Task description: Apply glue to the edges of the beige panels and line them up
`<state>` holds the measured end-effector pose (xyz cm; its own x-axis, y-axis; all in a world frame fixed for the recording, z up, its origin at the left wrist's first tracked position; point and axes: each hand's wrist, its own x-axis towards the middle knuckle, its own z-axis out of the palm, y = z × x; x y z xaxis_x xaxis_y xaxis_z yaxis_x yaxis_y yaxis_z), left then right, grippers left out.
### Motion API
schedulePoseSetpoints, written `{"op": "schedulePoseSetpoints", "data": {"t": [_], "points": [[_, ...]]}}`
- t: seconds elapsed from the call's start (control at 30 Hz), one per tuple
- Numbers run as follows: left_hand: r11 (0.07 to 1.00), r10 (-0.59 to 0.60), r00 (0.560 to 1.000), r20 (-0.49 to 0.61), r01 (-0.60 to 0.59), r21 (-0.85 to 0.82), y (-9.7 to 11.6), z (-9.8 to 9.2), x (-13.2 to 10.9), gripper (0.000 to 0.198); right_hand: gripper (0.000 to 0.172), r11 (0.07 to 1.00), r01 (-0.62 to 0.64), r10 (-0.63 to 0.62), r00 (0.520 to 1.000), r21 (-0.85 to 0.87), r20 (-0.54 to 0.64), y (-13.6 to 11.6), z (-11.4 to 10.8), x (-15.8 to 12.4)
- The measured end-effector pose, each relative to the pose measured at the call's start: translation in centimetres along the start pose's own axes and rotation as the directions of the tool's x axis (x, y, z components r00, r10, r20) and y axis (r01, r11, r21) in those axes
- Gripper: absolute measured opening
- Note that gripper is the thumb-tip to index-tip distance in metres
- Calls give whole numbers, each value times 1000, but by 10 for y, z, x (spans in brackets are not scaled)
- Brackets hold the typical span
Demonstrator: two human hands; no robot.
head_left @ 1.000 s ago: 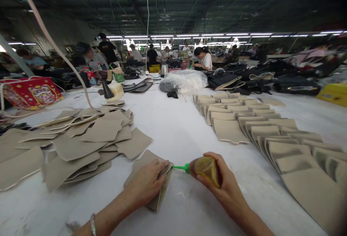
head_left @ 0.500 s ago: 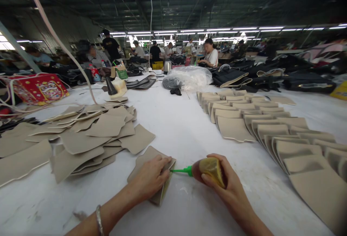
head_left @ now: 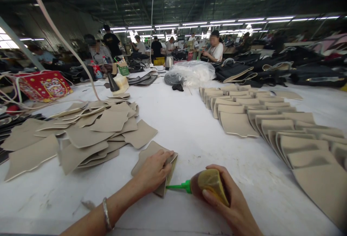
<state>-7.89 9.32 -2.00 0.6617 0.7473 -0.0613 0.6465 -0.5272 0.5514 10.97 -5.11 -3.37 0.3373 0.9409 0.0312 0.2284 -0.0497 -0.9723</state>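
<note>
My left hand (head_left: 155, 169) presses down on a beige sheet piece (head_left: 146, 151) on the white table, fingers bent over its right part and gripping it against the tabletop. Along that right edge runs a yellowish strip. In my right hand (head_left: 230, 196) is a squeeze bottle (head_left: 208, 187) of amber liquid, tipped on its side with its green nozzle (head_left: 177, 186) pointing left. The nozzle tip meets the piece's edge near its lower corner. My palm hides part of the piece.
A loose heap of beige pieces (head_left: 84, 134) lies left. Overlapping rows of similar pieces (head_left: 271, 120) stretch along the right. Farther back are a clear plastic bag (head_left: 195, 73), a red bag (head_left: 46, 85), a hanging cord (head_left: 58, 37) and dark bags (head_left: 238, 71). Several people work beyond.
The bottle's nozzle has moved toward me along the piece's edge, from near the fingertips to the lower corner. My left hand stays on the piece. The view has shifted slightly.
</note>
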Motion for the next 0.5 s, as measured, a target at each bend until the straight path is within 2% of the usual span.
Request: {"op": "schedulePoseSetpoints", "data": {"t": [0.1, 0.23, 0.37, 0.5], "points": [[1000, -1, 1000, -1, 1, 8, 1, 0, 0, 46, 46, 1000, 9, -10, 999, 10, 38, 0, 0, -1], [1000, 3, 1000, -8, -3, 21, 1, 0, 0, 46, 45, 1000, -7, 7, 1000, 0, -8, 0, -2, -2], [1000, -7, 1000, 1, 7, 21, 0, 0, 0, 46, 45, 1000, 5, -4, 997, -7, 77, 0, -4, -2], [1000, 2, 1000, -6, -2, 19, 0, 1, -1, 46, 46, 1000, -13, 13, 1000, 5, 1, -3, -4, -2]]}}
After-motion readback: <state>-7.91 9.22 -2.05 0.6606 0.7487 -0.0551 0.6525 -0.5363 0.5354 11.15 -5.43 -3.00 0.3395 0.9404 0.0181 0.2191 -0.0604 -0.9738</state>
